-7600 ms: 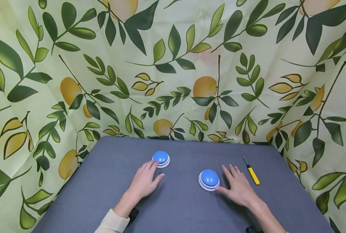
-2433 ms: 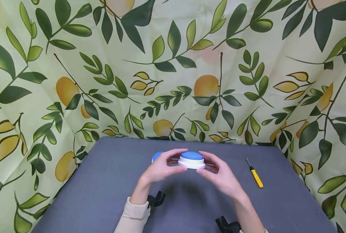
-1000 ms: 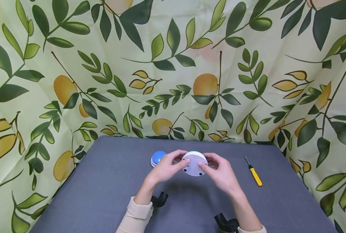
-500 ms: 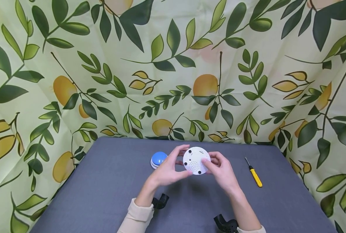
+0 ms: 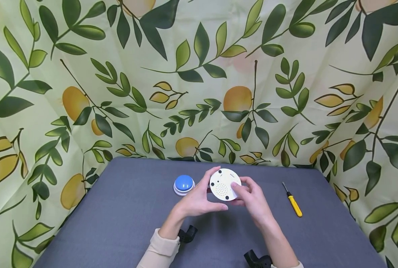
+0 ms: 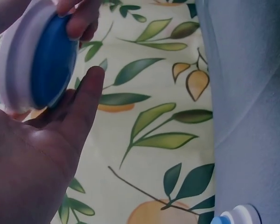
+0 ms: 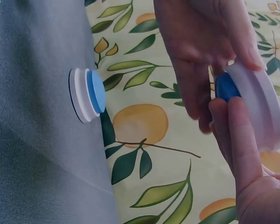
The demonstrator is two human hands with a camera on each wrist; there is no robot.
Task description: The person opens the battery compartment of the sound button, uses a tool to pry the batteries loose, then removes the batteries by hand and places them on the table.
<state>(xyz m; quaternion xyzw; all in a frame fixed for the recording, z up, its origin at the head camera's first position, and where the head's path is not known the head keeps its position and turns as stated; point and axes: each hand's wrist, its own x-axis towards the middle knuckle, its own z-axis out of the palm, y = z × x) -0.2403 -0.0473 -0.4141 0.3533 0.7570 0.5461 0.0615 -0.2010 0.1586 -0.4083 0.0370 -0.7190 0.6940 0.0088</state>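
A round push button [image 5: 223, 182] with a white base is held above the table, its underside with small holes and black dots facing the head camera. Its blue dome [image 6: 51, 60] shows in the left wrist view. My right hand [image 5: 252, 201] grips it, thumb pressed on the underside and fingers [image 7: 242, 135] on the dome side. My left hand [image 5: 199, 197] is spread around the left side; its index finger lies at the upper rim, and its thumb stretches below the disc. A second blue push button [image 5: 184, 183] stands dome up on the table, left of the hands.
A screwdriver [image 5: 293, 201] with a yellow handle lies on the grey table [image 5: 125, 223] to the right. Leaf-and-fruit patterned cloth [image 5: 185, 93] hangs behind and at both sides. Black wrist mounts [image 5: 257, 259] sit under the forearms.
The right-hand button was lifted off the table between both hands and tipped until its underside faced the head camera. Most recently the left thumb moved off it, below the rim.
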